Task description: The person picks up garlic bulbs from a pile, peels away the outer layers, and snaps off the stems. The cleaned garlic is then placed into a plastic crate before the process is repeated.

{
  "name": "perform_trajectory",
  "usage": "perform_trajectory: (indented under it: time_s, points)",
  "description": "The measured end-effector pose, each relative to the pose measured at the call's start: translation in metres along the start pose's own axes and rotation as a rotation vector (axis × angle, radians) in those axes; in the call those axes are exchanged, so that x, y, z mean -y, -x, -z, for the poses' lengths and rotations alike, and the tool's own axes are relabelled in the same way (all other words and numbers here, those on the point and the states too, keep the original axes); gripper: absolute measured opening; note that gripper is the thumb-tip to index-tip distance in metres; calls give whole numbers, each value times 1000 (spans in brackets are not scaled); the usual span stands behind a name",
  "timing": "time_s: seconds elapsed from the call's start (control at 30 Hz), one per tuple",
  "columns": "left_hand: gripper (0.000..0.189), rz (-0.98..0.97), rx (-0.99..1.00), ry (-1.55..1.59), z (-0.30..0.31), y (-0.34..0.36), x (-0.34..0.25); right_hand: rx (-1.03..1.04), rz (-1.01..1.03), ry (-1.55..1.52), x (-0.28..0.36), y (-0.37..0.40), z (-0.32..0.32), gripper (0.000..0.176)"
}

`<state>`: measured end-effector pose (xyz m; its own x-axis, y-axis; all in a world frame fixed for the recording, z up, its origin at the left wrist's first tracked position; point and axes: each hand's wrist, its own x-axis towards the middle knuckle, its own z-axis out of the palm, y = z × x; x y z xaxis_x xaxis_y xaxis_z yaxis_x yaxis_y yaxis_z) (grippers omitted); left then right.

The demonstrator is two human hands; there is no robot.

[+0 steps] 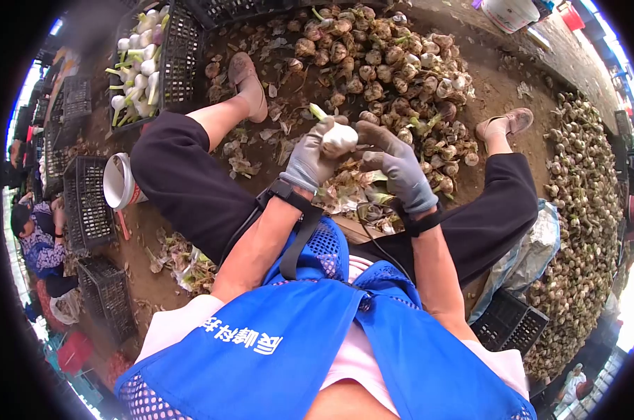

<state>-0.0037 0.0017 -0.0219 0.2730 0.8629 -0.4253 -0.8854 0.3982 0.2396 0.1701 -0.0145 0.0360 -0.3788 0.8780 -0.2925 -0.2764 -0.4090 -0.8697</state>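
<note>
A peeled white garlic bulb (339, 140) with a short green stem is gripped in my left hand (310, 159), which wears a grey glove. My right hand (400, 170), gloved too, is just right of the bulb. Its fingers are bent and apart, with the fingertips right beside the bulb. Loose garlic skins (348, 185) lie below both hands, between my legs. Beyond them a large heap of unpeeled garlic bulbs (387, 70) covers the ground.
A black crate (180, 59) of cleaned garlic stands at the upper left. A white bucket (124, 180) is by my left knee, near more black crates (89, 203). Another person (42, 238) sits at the far left. A long garlic pile (583, 210) runs along the right.
</note>
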Motion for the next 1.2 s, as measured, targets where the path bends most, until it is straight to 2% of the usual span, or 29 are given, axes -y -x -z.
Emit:
perform_trajectory:
  time_s: [0.07, 0.1, 0.13, 0.2, 0.23, 0.27, 0.33, 0.37, 0.4, 0.47, 0.5, 0.57, 0.6, 0.67, 0.73, 0.8, 0.83, 0.97, 1.03, 1.17, 1.2]
  points:
    - [28, 87, 37, -449, 8, -1, 1, -40, 12, 196, -11, -5, 4, 43]
    - [24, -21, -240, -727, -30, 19, 5, -168, 72, 158, -19, -8, 1, 34]
    - [24, -21, -242, -726, -17, 13, 5, -166, 70, 158, -23, -10, 1, 34]
    - [21, -198, -78, -763, 13, 1, 2, -171, 358, 455, -30, -13, -2, 29]
    - [21, -169, -156, -662, 19, 0, 5, -106, 404, 594, -33, -13, -7, 28]
    - [21, -173, -163, -664, 19, 1, 3, -12, 416, 425, -38, -15, -12, 24]
    - [23, 15, -173, -240, 19, 3, -2, -70, 69, 24, -39, -6, -12, 19]
    - [24, 15, -76, -248, 20, 5, -3, -162, 28, -110, -31, -6, -14, 18]
    - [27, -41, -102, -305, 19, 2, -1, -258, -16, -244, -26, -5, -13, 18]
    - [26, -91, -161, -326, 9, 3, 5, -274, -16, -232, -29, -9, -5, 20]
    - [26, -83, -161, -325, 7, 2, 8, -275, -39, -118, -30, -9, -4, 21]
    - [24, -205, -199, -414, 3, -1, 13, -333, -59, 84, -34, -11, -7, 25]
    - [24, -204, -199, -412, 2, -1, 13, -334, -61, 85, -37, -14, -7, 25]
    - [22, -207, -195, -470, 2, 1, 13, -377, -27, 308, -42, -21, -8, 25]
    - [23, -197, -243, -472, 13, -6, 16, -374, -28, 296, -42, -21, -10, 24]
    - [23, -22, -359, -140, 14, -8, 17, -299, -41, 138, -40, -21, -8, 22]
    - [24, 80, -323, -120, 16, -4, 16, -251, -1, 120, -46, -25, 0, 20]
    - [26, 110, -363, 137, 20, -12, 17, -217, 63, 150, -41, -24, 1, 21]
    - [27, 237, -365, 278, 1, -2, 11, -214, 99, 23, -42, -26, 0, 19]
    - [27, 218, -331, 244, 11, -6, 12, -273, 138, 21, -33, -21, -8, 23]
    - [25, 138, -360, 196, 10, -6, 15, -268, 141, 24, -34, -19, -10, 23]
